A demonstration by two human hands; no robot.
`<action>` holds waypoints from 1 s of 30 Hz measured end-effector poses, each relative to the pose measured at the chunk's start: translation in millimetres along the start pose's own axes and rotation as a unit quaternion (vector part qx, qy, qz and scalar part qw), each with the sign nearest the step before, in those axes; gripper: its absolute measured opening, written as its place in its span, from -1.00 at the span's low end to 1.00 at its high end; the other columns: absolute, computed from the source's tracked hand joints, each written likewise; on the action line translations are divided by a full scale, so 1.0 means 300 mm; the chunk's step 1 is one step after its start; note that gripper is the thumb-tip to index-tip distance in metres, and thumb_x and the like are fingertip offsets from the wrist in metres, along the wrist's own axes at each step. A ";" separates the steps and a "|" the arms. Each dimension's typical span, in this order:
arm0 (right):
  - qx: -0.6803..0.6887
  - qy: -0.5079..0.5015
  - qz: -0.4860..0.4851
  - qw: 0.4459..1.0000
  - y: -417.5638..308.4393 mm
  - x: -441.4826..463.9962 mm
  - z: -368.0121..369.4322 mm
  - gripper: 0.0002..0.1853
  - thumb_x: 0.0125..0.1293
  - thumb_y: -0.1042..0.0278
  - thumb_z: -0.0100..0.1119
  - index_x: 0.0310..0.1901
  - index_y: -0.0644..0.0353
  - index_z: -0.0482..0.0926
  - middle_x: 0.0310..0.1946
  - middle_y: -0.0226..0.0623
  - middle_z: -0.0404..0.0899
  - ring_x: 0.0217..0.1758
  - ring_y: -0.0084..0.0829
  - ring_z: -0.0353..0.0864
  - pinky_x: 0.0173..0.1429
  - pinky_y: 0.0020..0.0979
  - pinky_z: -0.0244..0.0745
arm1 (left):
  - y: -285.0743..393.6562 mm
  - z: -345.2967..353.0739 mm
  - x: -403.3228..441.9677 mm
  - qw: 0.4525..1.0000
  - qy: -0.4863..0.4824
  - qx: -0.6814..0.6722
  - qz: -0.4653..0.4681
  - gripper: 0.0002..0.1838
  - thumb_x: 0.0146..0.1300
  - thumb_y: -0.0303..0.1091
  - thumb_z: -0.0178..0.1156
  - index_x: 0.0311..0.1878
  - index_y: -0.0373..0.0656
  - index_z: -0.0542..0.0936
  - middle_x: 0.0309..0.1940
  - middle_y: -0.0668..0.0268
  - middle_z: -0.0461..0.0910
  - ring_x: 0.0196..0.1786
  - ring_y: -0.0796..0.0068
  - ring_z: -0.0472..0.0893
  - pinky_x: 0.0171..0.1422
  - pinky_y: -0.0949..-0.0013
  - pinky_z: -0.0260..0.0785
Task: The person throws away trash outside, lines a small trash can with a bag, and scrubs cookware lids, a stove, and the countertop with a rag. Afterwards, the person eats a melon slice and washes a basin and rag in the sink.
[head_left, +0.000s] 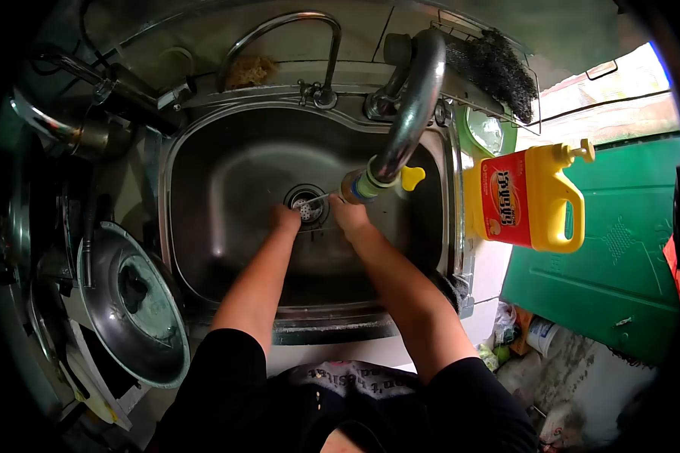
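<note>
Both hands are low in the metal sink [242, 143], on either side of the round drain strainer [307, 209]. Between them runs a thin, light, rod-like item [315, 201], too small to name. My left hand [284, 218] is closed at its left end, left of the drain. At its right end is my right hand [347, 214], also closed, just beneath the green-banded end of the thick faucet [412, 113]. A yellow tab [412, 178] sticks out beside the faucet's end.
A yellow jug with a red label [533, 198] stands right of the sink. Left of it leans a metal basin [134, 306]. Behind are a thin curved tap [334, 57] and a wire rack [536, 83] with dark mesh. A green panel [604, 249] is at the right.
</note>
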State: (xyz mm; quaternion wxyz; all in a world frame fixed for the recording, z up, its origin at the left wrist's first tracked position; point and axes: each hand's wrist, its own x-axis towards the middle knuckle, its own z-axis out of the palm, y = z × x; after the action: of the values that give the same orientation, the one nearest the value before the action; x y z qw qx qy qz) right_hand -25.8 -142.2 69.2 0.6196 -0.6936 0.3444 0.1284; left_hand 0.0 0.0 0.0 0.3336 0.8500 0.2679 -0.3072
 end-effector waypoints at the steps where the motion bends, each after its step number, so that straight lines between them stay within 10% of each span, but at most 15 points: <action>1: 0.001 -0.004 0.004 1.000 0.002 -0.017 -0.009 -0.79 0.11 0.31 0.11 -0.21 0.16 0.50 -0.38 -0.30 0.46 -0.31 -0.53 0.37 -0.21 -0.47 0.28 | -0.019 0.028 -0.010 0.996 0.072 0.021 0.042 -0.74 -0.04 -0.25 0.21 -0.27 -0.15 0.52 -0.24 -0.01 0.48 -0.18 0.06 0.50 -0.14 0.17 0.36; 6: 0.050 -0.013 -0.134 0.990 0.069 0.131 0.076 -0.88 0.15 0.37 0.06 -0.40 0.23 0.50 -0.57 -0.49 0.38 -0.51 -0.59 0.30 -0.41 -0.54 0.24 | 0.004 -0.016 0.085 0.973 0.181 0.024 0.145 -0.85 -0.06 -0.34 0.17 -0.48 -0.23 0.52 -0.51 0.06 0.53 -0.38 0.09 0.54 -0.26 0.19 0.36; 8: 0.128 -0.068 -0.026 0.989 0.059 0.050 0.033 -0.86 0.15 0.36 0.07 -0.37 0.24 0.52 -0.59 -0.52 0.39 -0.55 -0.64 0.27 -0.47 -0.57 0.20 | 0.001 -0.043 -0.048 0.978 0.127 -0.034 0.161 -0.85 -0.07 -0.35 0.13 -0.48 -0.25 0.50 -0.55 0.09 0.52 -0.44 0.17 0.53 -0.32 0.23 0.35; 15: 0.105 -0.076 -0.171 0.977 -0.079 -0.120 -0.079 -0.82 0.15 0.32 0.10 -0.27 0.22 0.56 -0.58 -0.51 0.43 -0.55 -0.70 0.27 -0.51 -0.61 0.16 | 0.038 -0.168 -0.371 0.964 -0.012 -0.219 0.153 -0.87 -0.06 -0.40 0.12 -0.58 -0.23 0.42 -0.72 0.34 0.37 -0.65 0.52 0.35 -0.57 0.39 0.22; 18: 0.038 -0.097 -0.129 0.986 -0.147 -0.229 -0.132 -0.81 0.13 0.32 0.11 -0.26 0.20 0.56 -0.56 -0.50 0.45 -0.55 -0.70 0.28 -0.51 -0.61 0.17 | 0.031 -0.210 -0.539 0.910 -0.159 -0.358 0.134 -0.85 0.10 -0.45 0.03 -0.54 -0.11 0.32 -0.72 0.49 0.20 -0.73 0.72 0.13 -0.68 0.60 -0.06; 30: 0.177 -0.254 -0.019 0.951 -0.156 -0.481 -0.245 -0.63 0.21 0.06 -0.04 -0.06 0.12 0.47 -0.36 -0.45 0.50 -0.35 -0.61 0.43 -0.30 -0.61 0.31 | -0.014 -0.265 -0.849 0.830 -0.188 -0.511 0.121 -0.81 0.10 -0.42 0.11 -0.56 -0.07 0.32 -0.67 0.47 0.28 -0.71 0.72 0.18 -0.70 0.63 -0.04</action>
State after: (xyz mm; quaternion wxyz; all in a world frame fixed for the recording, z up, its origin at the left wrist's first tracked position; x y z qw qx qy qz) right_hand -119.5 -166.2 207.2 0.8015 -0.5237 0.1795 0.2259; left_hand -145.4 -3.0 223.6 0.7985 0.5098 0.2140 -0.2382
